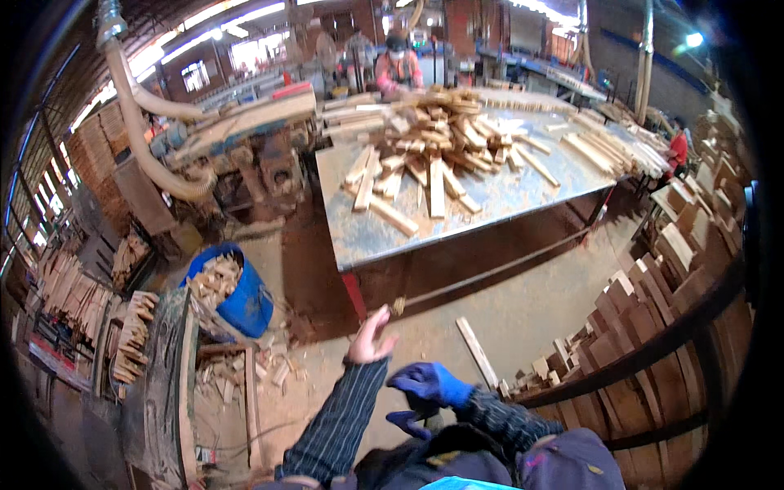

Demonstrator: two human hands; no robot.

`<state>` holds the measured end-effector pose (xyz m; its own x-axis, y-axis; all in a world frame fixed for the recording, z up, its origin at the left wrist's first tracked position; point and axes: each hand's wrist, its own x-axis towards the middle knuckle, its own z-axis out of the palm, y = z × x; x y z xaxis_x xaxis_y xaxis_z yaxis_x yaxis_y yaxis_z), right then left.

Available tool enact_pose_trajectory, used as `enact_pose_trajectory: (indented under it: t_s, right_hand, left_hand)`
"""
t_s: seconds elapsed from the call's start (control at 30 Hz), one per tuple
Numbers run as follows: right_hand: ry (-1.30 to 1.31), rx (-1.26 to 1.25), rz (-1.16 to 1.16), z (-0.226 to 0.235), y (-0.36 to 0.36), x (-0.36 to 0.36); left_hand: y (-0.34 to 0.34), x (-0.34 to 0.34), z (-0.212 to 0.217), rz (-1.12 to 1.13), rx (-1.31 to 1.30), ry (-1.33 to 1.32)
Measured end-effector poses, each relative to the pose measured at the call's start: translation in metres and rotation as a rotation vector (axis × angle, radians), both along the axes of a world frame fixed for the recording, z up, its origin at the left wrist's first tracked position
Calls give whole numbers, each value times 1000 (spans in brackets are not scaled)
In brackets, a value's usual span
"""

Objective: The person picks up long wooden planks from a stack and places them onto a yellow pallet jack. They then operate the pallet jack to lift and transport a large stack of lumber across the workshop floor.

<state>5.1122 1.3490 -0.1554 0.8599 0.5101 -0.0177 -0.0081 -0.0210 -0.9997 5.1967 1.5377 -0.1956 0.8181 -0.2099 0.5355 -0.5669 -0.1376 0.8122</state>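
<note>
1. Hands hover apart: the left hand (371, 338), bare, has fingers parted, with a small brown piece (398, 306) just past them.
2. Blue glove (447, 387) covers the right hand (425, 385), probably against splinters; whether its curled fingers grip anything cannot be told.
3. Wood strips (437, 184) lie heaped on the bench (351, 237), perhaps for easy reach.

Small brown lump (398, 306) beside left hand (371, 338)

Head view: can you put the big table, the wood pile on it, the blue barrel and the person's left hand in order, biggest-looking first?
1. Big table, partly covered
2. Wood pile
3. Blue barrel
4. Left hand, though nearest the camera
</note>
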Motion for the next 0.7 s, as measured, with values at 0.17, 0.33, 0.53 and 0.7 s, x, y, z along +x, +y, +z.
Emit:
enact_pose_trajectory:
  t_s: [0.17,0.33,0.53,0.7]
  right_hand:
    - [-41,-48,129,8,15,60]
    - [-194,-297,420,11,21,104]
    - [165,-196,170,-26,-5,130]
    - [345,-346,-151,-46,-38,147]
  left_hand:
    - [-43,39,39,256,50,223]
    - [1,88,38,542,16,-68]
    - [45,105,138,99,-383,180]
    - [30,73,207,-1030,38,121]
